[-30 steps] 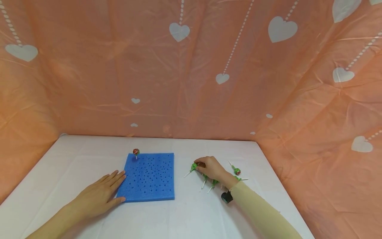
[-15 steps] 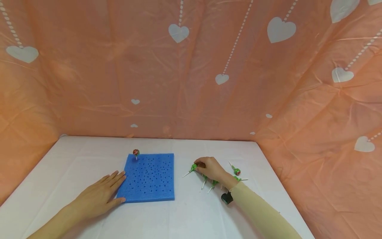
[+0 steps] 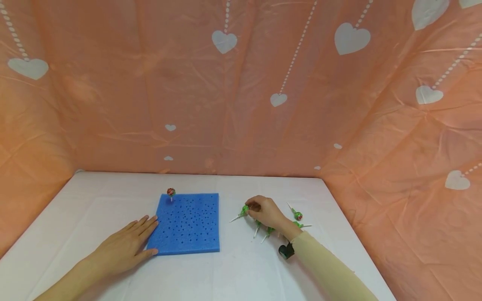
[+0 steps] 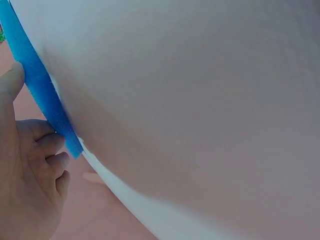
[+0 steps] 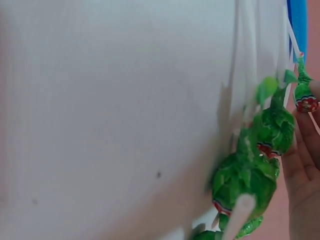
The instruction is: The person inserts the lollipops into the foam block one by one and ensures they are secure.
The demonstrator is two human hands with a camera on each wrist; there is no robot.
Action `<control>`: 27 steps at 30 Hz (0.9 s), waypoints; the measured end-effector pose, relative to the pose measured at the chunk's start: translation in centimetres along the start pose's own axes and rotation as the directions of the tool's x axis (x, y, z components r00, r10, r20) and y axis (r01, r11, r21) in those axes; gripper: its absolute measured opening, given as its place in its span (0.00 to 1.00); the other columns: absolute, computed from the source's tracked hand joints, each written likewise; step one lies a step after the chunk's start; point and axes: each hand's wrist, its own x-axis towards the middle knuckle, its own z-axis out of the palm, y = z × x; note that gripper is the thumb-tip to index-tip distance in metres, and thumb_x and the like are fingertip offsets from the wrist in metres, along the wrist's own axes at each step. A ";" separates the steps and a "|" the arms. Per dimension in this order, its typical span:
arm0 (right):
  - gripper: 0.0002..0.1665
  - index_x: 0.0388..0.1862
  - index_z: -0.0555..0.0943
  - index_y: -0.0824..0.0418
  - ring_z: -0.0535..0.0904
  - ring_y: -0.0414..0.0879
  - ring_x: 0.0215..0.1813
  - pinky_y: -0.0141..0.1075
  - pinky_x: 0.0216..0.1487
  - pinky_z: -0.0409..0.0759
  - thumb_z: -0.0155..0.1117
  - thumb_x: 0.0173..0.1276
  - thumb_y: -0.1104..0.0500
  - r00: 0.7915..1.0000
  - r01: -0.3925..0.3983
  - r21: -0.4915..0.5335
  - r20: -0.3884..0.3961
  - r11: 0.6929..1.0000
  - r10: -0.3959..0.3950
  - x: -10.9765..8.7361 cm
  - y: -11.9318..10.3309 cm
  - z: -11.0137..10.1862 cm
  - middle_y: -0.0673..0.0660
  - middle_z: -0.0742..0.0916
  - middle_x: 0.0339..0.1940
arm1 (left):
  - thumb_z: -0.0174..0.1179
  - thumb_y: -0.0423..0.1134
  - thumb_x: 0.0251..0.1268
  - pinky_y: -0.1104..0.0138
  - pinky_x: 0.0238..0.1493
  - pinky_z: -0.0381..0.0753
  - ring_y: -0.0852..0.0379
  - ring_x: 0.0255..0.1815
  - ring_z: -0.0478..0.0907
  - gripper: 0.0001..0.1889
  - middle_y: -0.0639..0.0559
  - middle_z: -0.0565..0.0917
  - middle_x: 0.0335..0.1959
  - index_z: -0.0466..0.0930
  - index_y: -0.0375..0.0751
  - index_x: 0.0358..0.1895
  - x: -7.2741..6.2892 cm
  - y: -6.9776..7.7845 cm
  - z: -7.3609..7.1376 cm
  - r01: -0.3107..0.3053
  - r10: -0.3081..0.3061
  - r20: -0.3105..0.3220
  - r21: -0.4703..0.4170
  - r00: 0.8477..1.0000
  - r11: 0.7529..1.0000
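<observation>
Resting straight-fingered, left hand touches the blue foam pad; right hand pinches a green-wrapped lollipop right of it. Pickup step, I'd guess; next probably needs it turned stick-down, like that standing lollipop at back.

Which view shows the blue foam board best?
The head view: it shows nearly the whole top of the blue foam board. Left wrist gives only a strip against the left hand; right wrist, just a corner sliver.

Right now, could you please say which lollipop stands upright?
The lollipop stuck in the blue foam; the others lie on the table, except one the right hand holds.
</observation>
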 end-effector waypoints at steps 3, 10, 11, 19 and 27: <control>0.15 0.55 0.85 0.64 0.85 0.46 0.48 0.34 0.49 0.86 0.70 0.71 0.65 1.000 0.002 0.056 -0.014 0.998 -0.002 0.0 -0.1 0.1 0.55 0.87 0.47 | 0.58 0.63 0.74 0.40 0.75 0.67 0.31 0.77 0.65 0.41 0.33 0.70 0.75 0.71 0.28 0.73 0.0 0.0 0.0 0.000 0.000 -0.003 0.001 1.000 1.000; 0.15 0.53 0.84 0.66 0.86 0.53 0.51 0.33 0.51 0.87 0.71 0.68 0.69 0.999 -0.011 0.225 -0.045 0.974 0.021 -0.2 -0.1 0.5 0.59 0.87 0.47 | 0.58 0.63 0.74 0.40 0.74 0.68 0.31 0.77 0.64 0.41 0.34 0.70 0.76 0.71 0.29 0.73 -0.1 0.0 0.0 0.005 -0.005 0.006 0.001 1.000 1.000; 0.15 0.52 0.84 0.67 0.86 0.54 0.52 0.33 0.51 0.87 0.71 0.67 0.69 0.999 -0.009 0.241 -0.050 0.970 0.021 -0.2 -0.1 0.5 0.60 0.87 0.48 | 0.58 0.63 0.74 0.39 0.74 0.68 0.31 0.77 0.65 0.42 0.33 0.70 0.76 0.71 0.28 0.73 -0.1 0.0 0.0 0.001 -0.001 0.007 0.003 1.000 1.000; 0.15 0.52 0.85 0.66 0.86 0.52 0.50 0.32 0.48 0.87 0.70 0.66 0.71 0.997 -0.018 0.328 -0.069 0.944 0.043 -0.3 -0.6 0.5 0.61 0.87 0.49 | 0.57 0.63 0.75 0.40 0.76 0.65 0.31 0.78 0.63 0.42 0.33 0.69 0.76 0.70 0.28 0.74 -0.1 -0.1 0.0 0.007 -0.007 0.011 -0.010 1.000 1.000; 0.15 0.52 0.86 0.64 0.88 0.50 0.48 0.33 0.48 0.87 0.71 0.66 0.70 0.990 0.007 0.359 -0.133 0.933 0.044 0.2 -2.2 0.2 0.60 0.89 0.45 | 0.57 0.63 0.75 0.40 0.75 0.66 0.31 0.77 0.64 0.41 0.33 0.70 0.76 0.71 0.28 0.73 -0.1 -0.1 0.1 -0.015 0.015 -0.011 0.003 1.000 1.000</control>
